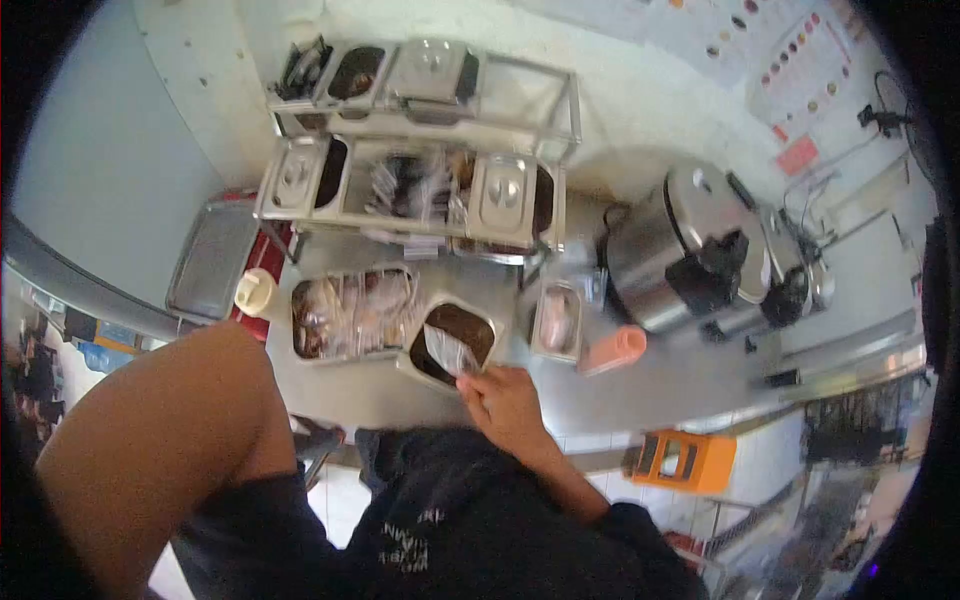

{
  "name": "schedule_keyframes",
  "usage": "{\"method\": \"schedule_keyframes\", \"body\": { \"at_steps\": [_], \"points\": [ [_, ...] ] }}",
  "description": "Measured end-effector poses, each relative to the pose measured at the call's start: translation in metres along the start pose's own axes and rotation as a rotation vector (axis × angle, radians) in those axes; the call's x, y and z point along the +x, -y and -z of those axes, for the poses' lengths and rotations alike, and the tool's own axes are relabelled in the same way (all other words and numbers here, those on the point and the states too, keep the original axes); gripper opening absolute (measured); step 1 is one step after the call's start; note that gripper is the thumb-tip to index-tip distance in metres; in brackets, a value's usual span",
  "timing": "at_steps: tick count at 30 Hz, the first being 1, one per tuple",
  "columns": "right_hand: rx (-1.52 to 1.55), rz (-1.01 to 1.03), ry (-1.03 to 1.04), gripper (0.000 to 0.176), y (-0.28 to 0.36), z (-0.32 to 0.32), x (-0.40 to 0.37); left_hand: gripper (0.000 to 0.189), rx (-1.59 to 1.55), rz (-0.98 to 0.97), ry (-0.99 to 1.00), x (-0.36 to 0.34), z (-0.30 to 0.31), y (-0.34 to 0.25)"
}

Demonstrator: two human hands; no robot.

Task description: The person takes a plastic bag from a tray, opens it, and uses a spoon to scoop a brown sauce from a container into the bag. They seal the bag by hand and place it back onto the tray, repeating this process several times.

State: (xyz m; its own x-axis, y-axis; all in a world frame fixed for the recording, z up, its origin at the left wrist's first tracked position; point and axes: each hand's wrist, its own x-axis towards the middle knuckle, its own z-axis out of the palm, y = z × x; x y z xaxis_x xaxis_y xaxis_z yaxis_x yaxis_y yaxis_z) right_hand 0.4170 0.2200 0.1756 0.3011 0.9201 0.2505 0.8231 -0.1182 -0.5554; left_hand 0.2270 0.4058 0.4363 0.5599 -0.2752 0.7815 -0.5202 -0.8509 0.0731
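Observation:
My right hand (507,405) is closed, thumb and fingers pinching one end of a small clear plastic packet (450,350). The packet overlaps a square steel pan (412,362) with dark brown contents. Left of it, touching or nearly so, a wider steel pan (338,357) holds several plastic packets (355,310). My left arm (190,410) is bent, its elbow up beside the counter, and the hand itself lies outside the picture. A cream squeeze bottle (257,292) stands near that elbow.
A two-tier steel rack (547,150) with lidded pans stands behind. To the right are a narrow steel pan (556,325), a pink bottle (618,347) and large steel pots (650,250). A grey tray (212,255) is at left, an orange item (705,462) beyond the counter's front edge.

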Motion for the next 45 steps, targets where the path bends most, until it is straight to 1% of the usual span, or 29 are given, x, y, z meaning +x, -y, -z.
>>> {"method": "schedule_keyframes", "body": {
  "at_steps": [1,2,3,5,7,9,10,13,14,16,18,19,20,21,22,24,26,27,29,30,33,35,36,39,40,42,44,45],
  "points": [
    [0.052,-0.033,0.016,0.025,0.011,-0.004,-0.01,0.088,-0.002,0.018,-0.019,0.001,0.001,0.001],
    [0.246,-0.139,0.137,0.025,0.025,0.01,-0.002,0.088,-0.001,0.051,-0.052,-0.002,0.002,0.003],
    [0.401,-0.14,0.156,0.024,0.031,0.014,0.004,0.089,0.015,0.079,-0.081,-0.005,0.001,0.005],
    [0.717,-0.129,0.213,0.024,0.04,0.015,0.01,0.089,0.042,0.199,-0.128,-0.023,-0.012,0.011],
    [0.719,-0.049,0.191,0.024,0.039,0.007,0.011,0.09,0.059,0.368,-0.115,-0.055,-0.04,0.019],
    [0.7,0.016,0.146,0.024,0.043,0.005,0.018,0.091,0.074,0.539,-0.05,-0.095,-0.078,0.022],
    [0.632,0.0,0.218,0.024,0.041,0.007,0.02,0.091,0.073,0.62,-0.015,-0.114,-0.095,0.02],
    [0.478,0.018,0.156,0.022,0.034,-0.007,0.013,0.091,0.01,0.82,0.066,-0.151,-0.127,0.005],
    [0.533,-0.03,0.235,0.021,0.033,-0.01,0.012,0.091,-0.018,0.871,0.09,-0.158,-0.132,0.0],
    [0.545,-0.016,0.228,0.021,0.031,-0.015,0.013,0.088,-0.088,0.939,0.203,-0.164,-0.137,-0.006],
    [0.554,0.005,0.222,0.022,0.031,-0.018,0.012,0.082,-0.046,0.983,0.151,-0.18,-0.152,-0.011],
    [0.497,0.021,0.218,0.024,0.031,-0.018,0.012,0.079,-0.022,0.992,0.127,-0.183,-0.158,-0.01],
    [0.438,0.036,0.208,0.026,0.03,-0.019,0.013,0.07,0.081,0.919,0.063,-0.182,-0.163,-0.009],
    [0.379,0.046,0.193,0.029,0.03,-0.02,0.013,0.069,0.1,0.913,0.07,-0.185,-0.164,-0.009],
    [0.396,0.061,0.177,0.028,0.028,-0.022,0.012,0.068,0.116,0.906,0.08,-0.188,-0.165,-0.01],
    [0.431,0.083,0.143,0.033,0.026,-0.028,0.011,0.065,0.157,0.93,0.08,-0.196,-0.168,-0.01],
    [0.696,-0.087,0.187,0.045,0.023,-0.019,0.019,0.062,0.215,0.992,0.054,-0.207,-0.168,-0.008],
    [0.828,-0.172,0.208,0.053,0.019,-0.015,0.026,0.062,0.208,1.012,-0.008,-0.213,-0.166,-0.007],
    [0.419,-0.14,0.176,0.059,-0.011,-0.03,0.045,0.062,0.198,1.05,-0.141,-0.226,-0.161,-0.004],
    [0.215,-0.123,0.155,0.063,-0.026,-0.042,0.053,0.066,0.187,1.066,-0.178,-0.238,-0.161,-0.004],
    [0.118,-0.085,0.532,0.048,-0.039,-0.089,0.066,0.061,0.051,1.131,-0.247,-0.28,-0.169,0.003],
    [0.231,-0.015,0.565,0.042,-0.048,-0.127,0.07,0.056,-0.413,1.431,-0.506,-0.3,-0.182,0.002],
    [0.284,0.021,0.582,0.039,-0.05,-0.135,0.071,0.054,-0.658,1.563,-0.639,-0.309,-0.189,0.002],
    [0.371,-0.032,0.513,0.033,-0.05,-0.116,0.067,0.055,-0.782,1.627,-0.673,-0.334,-0.209,-0.001],
    [0.492,-0.075,0.632,0.035,-0.056,-0.104,0.062,0.06,-0.767,1.645,-0.614,-0.33,-0.213,-0.001],
    [0.739,-0.167,0.872,0.038,-0.077,-0.073,0.045,0.061,-0.776,1.661,-0.565,-0.318,-0.222,0.005],
    [1.254,-0.328,0.947,0.043,-0.076,-0.049,0.019,0.062,-0.803,1.717,-0.545,-0.315,-0.243,0.021],
    [1.516,-0.41,0.961,0.045,-0.076,-0.042,0.008,0.061,-0.899,1.761,-0.505,-0.309,-0.251,0.034]
  ]
}}
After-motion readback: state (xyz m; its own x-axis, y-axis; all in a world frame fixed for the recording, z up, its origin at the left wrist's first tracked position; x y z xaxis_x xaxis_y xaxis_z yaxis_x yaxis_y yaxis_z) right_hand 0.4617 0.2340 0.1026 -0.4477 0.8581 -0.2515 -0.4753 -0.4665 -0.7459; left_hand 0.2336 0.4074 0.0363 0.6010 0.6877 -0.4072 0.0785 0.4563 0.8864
